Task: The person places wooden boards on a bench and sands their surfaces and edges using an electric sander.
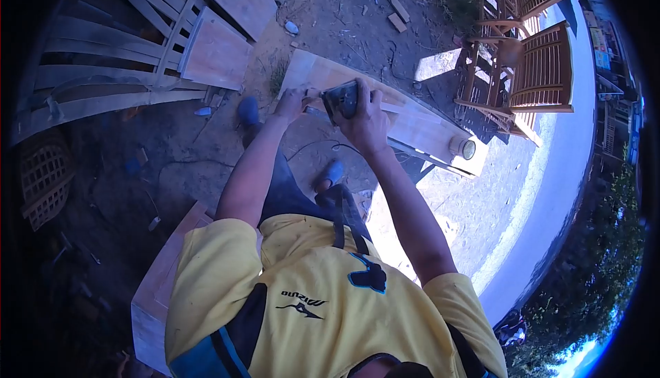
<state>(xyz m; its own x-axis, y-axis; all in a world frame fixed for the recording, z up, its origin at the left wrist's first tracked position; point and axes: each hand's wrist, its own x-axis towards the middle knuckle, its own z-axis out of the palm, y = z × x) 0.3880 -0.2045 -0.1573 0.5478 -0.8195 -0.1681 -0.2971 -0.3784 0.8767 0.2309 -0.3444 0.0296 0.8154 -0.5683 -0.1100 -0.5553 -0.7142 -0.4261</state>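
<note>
My right hand is wrapped round a dark, boxy power sander above a long wooden board. The sander hides the part of the board beneath it. Just left of the sander, my left hand is closed at the board's near edge. Its fingertips are too small and dim to show whether they grip the board or part of the tool. A round can rests on the far right end of the board.
Slatted wooden furniture and flat panels lie at the upper left. Wooden chairs stand at the upper right beside a road. A thin cord crosses the ground near my feet. Another panel is at my left side.
</note>
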